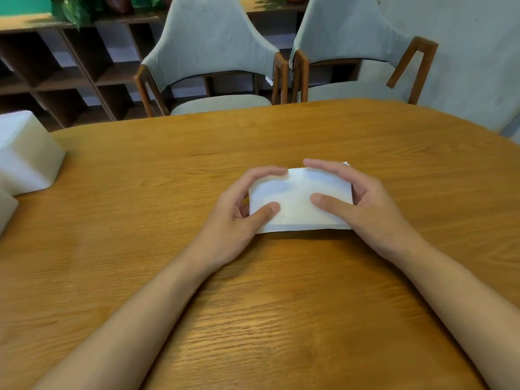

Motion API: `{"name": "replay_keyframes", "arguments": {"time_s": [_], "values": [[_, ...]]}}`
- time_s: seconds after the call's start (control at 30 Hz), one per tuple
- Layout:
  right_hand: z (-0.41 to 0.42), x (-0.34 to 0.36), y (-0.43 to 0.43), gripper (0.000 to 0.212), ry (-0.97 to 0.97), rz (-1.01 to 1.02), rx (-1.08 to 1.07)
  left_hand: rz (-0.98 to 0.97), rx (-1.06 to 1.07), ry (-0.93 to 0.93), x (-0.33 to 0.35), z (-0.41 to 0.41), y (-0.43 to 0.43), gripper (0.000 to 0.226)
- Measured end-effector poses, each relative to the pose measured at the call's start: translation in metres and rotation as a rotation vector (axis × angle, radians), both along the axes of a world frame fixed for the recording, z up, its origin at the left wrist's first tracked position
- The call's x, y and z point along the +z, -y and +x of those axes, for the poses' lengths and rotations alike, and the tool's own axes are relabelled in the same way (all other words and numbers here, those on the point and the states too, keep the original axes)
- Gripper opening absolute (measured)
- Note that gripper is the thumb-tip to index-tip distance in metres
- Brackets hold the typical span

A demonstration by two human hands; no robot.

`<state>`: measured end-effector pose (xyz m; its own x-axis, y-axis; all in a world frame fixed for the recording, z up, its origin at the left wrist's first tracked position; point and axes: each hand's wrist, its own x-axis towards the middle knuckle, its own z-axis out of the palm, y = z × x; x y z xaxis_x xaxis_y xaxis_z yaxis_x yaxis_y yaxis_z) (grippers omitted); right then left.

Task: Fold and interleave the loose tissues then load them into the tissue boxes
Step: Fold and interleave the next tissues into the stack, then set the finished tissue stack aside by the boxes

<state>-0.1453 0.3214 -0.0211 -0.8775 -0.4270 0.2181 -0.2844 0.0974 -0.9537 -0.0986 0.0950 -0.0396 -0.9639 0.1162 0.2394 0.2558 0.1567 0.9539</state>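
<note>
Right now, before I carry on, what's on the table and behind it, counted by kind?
Folded tissue stack: 1, held at both ends
White boxes: 2, at the left edge of the table, the nearer one cut off by the frame
Hands: 2, left hand and right hand
Chairs: 2, behind the table
Total: 7

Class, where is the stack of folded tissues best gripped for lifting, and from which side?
By its two short ends, a hand from each side, thumbs on top: the tissue stack lies flat, wide and soft, so one-ended gripping might let it sag.
</note>
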Motion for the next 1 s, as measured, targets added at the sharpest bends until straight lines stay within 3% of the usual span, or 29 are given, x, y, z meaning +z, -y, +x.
{"name": "replay_keyframes", "arguments": {"time_s": [0.1, 0.23, 0.33, 0.63, 1.0], "values": [[0.000, -0.001, -0.001, 0.054, 0.008, 0.071, 0.033, -0.052, -0.009, 0.012, -0.004, -0.001, 0.003, 0.041], [0.001, 0.001, -0.001, 0.061, 0.020, 0.106, 0.019, 0.109, -0.094, 0.135, 0.002, 0.000, 0.005, 0.055], [0.003, 0.002, -0.001, 0.061, 0.028, 0.107, 0.044, 0.111, -0.158, 0.173, 0.004, -0.003, 0.008, 0.057], [0.007, 0.003, 0.005, 0.058, 0.054, 0.177, -0.010, -0.002, 0.027, 0.126, -0.003, -0.002, 0.008, 0.052], [0.026, 0.021, 0.037, 0.059, 0.098, 0.096, -0.055, 0.037, 0.043, 0.073, 0.017, 0.009, 0.043, 0.055]]}}
